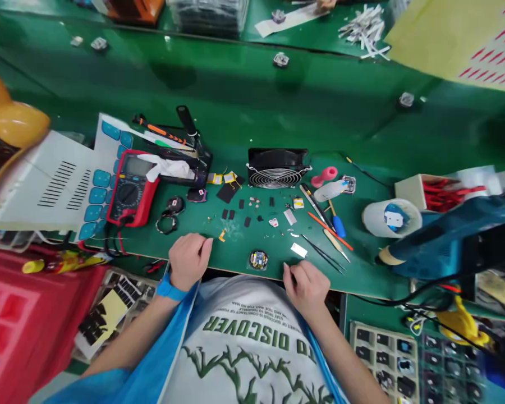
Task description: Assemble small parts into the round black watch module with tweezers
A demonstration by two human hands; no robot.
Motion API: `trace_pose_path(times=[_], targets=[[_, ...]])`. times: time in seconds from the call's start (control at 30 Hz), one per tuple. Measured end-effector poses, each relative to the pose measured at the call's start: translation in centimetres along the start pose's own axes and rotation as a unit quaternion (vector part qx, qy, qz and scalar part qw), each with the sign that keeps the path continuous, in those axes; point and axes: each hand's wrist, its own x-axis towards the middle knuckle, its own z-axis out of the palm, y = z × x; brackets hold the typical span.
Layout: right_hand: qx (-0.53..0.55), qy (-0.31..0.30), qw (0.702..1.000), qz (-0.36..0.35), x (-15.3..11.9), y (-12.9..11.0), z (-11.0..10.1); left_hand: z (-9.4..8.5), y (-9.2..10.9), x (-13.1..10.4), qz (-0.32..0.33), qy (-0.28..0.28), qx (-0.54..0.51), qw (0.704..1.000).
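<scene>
Black-rimmed and round, a small device (258, 260) with its circuitry showing lies near the front edge of the table (234, 262), between the left hand (189, 259) and the right hand (306, 285). Both are loosely curled, with nothing I can see in their grip. Beyond the right one lie tweezers (315, 247); farther back stands a black fan (278, 168), and leftward a red multimeter (130, 191).

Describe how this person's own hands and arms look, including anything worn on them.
The left hand and right hand are ungloved. A bright blue band circles the left wrist. A blue sleeve shows higher on the left arm; no sleeve shows on the right forearm.
</scene>
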Motion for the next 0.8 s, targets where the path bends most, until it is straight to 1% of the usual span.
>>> trace_pose_path(times=[0.2, 0.5, 0.67, 0.73, 0.8], targets=[[-0.007, 0.012, 1.0, -0.012, 0.1, 0.1, 0.1, 0.1, 0.0, 0.1, 0.011, 0.018, -0.013, 1.0], [-0.016, 0.023, 1.0, -0.012, 0.1, 0.1, 0.3, 0.1, 0.0, 0.1, 0.014, 0.026, -0.049, 0.998], [-0.013, 0.03, 0.999, -0.012, 0.2, 0.1, 0.3, -0.3, 0.1, 0.0, -0.003, 0.047, -0.111, 0.993], [-0.009, 0.033, 0.999, -0.013, 0.2, 0.1, 0.3, -0.9, 0.6, -0.1, -0.017, 0.067, -0.15, 0.986], [-0.004, 0.037, 0.999, -0.013, 0.1, 0.1, 0.4, -1.5, 1.5, -0.2, -0.016, 0.078, -0.19, 0.978]])
